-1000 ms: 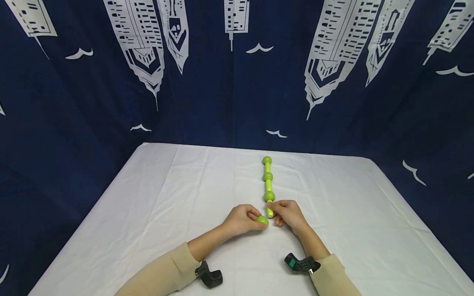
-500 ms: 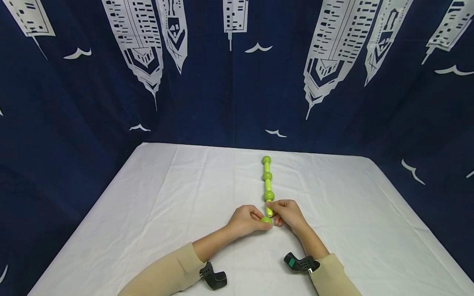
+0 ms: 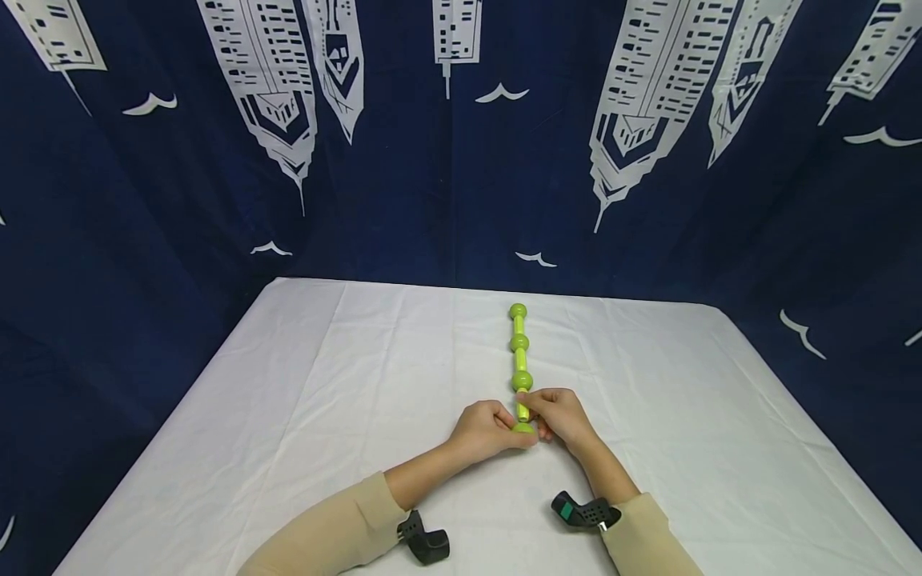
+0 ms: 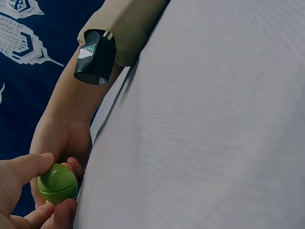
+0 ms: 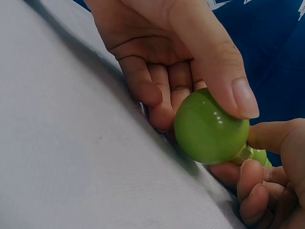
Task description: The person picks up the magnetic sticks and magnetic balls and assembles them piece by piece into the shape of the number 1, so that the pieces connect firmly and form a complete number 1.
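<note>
My left hand (image 3: 487, 429) pinches a glossy green ball (image 5: 209, 126) between thumb and fingers, low over the white cloth. The ball sits at the near end of a short yellow-green rod (image 3: 523, 412), which my right hand (image 3: 565, 418) pinches from the side. From that rod a straight chain runs away from me: green balls (image 3: 522, 380) joined by yellow-green rods (image 3: 520, 360), ending in a far ball (image 3: 518, 311). In the left wrist view a seam circles the held ball (image 4: 57, 185). Whether ball and rod touch is hard to tell.
A white cloth (image 3: 360, 376) covers the table, whose far edge meets a dark blue curtain (image 3: 403, 208) with white building and bird prints. Black wrist cameras (image 3: 425, 540) hang below both beige sleeves (image 3: 338, 524).
My left hand has moved rightward with the ball, bringing it from the left of the rod's near end to directly in front of it. My right hand and the chain have hardly moved.
</note>
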A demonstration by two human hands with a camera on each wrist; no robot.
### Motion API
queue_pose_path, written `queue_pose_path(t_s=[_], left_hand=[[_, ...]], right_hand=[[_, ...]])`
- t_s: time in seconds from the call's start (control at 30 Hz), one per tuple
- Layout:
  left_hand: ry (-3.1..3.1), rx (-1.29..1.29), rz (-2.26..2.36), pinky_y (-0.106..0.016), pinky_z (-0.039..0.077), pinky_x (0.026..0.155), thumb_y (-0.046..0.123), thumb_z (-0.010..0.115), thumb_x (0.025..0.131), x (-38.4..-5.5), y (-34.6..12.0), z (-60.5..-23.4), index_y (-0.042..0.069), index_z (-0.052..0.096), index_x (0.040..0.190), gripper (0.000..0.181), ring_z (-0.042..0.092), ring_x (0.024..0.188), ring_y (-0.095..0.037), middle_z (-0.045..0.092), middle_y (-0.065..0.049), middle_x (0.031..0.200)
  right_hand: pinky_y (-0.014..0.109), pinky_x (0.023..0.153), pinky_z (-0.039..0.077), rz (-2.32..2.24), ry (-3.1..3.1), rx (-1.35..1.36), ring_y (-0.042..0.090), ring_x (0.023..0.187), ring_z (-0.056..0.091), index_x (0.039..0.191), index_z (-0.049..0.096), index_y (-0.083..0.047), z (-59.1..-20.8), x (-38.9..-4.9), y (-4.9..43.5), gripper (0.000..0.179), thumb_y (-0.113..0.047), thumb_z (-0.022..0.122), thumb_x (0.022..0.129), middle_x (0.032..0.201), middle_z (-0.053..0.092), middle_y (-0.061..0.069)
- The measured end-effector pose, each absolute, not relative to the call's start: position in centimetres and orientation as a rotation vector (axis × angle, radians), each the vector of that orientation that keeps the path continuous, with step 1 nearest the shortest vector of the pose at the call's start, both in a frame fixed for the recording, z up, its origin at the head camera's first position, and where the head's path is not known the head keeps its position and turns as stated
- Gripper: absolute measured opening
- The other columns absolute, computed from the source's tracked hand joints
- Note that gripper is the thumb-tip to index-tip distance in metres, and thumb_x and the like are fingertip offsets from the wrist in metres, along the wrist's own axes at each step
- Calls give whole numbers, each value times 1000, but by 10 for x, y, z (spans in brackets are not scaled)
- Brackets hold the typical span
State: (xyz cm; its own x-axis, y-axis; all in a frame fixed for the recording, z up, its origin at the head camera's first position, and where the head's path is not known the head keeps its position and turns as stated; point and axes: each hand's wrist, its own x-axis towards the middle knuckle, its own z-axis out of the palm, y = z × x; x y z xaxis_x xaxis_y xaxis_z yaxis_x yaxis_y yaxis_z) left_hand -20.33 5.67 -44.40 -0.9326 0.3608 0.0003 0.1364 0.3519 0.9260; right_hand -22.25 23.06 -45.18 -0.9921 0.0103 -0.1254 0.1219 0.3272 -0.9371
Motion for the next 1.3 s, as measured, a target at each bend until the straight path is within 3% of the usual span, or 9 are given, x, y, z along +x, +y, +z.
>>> queue_pose_path(t_s=[0.47, 1.3], left_hand=[[2528, 489, 1604, -22, 43, 52, 33, 89, 69, -207, 61, -443, 7, 61, 69, 37, 52, 63, -9, 61, 3, 70], [2571, 538, 1626, -19, 42, 51, 34, 88, 71, -205, 61, -449, 8, 60, 73, 38, 50, 60, -5, 57, 7, 67]], right_hand=[[19, 38, 37, -1747, 2508, 117, 6, 36, 41, 70, 62, -2, -451, -223, 229, 30, -23, 67, 91, 43, 44, -4], [18, 37, 37, -1750, 2484, 149, 6, 37, 42, 70, 62, -2, -451, -222, 227, 30, -24, 68, 90, 45, 44, -4]])
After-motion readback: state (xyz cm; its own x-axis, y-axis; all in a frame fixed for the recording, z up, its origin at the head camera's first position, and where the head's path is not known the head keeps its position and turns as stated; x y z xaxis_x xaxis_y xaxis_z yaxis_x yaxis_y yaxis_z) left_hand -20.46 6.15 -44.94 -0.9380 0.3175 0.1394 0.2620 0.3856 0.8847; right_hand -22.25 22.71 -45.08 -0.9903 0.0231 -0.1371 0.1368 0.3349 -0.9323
